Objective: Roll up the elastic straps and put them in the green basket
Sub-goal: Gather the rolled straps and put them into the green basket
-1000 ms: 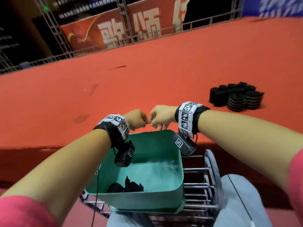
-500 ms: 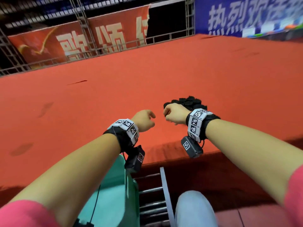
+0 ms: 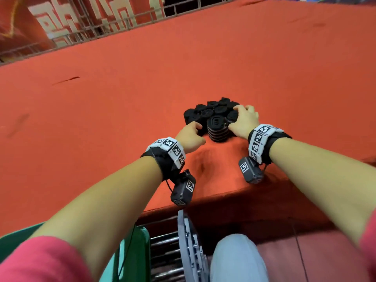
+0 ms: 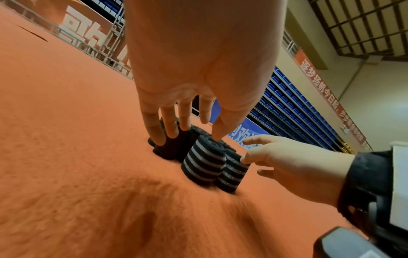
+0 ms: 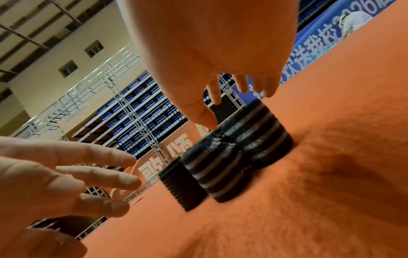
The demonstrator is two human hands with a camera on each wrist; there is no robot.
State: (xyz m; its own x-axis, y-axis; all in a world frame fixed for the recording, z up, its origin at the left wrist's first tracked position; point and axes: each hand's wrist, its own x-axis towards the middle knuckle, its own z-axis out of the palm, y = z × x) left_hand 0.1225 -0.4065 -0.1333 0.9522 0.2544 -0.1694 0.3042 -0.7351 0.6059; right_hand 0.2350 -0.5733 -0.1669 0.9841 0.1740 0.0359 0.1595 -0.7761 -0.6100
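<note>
Red banner [image 3: 67,23], large white Chinese characters.

Surroundings: red carpeted platform [image 3: 122,94] in an indoor hall.
Carpet surface is creased near its front edge and carries a dark streak [image 3: 66,80] at far left. Metal truss railing [image 3: 114,27] runs along the far edge, with a red banner [image 3: 50,21] bearing white characters behind it. Blue banner [image 5: 326,40] at right. Tiers of blue seats [image 4: 293,108] beyond. A grey metal roller rack [image 3: 183,253] stands below the platform's front edge.
</note>
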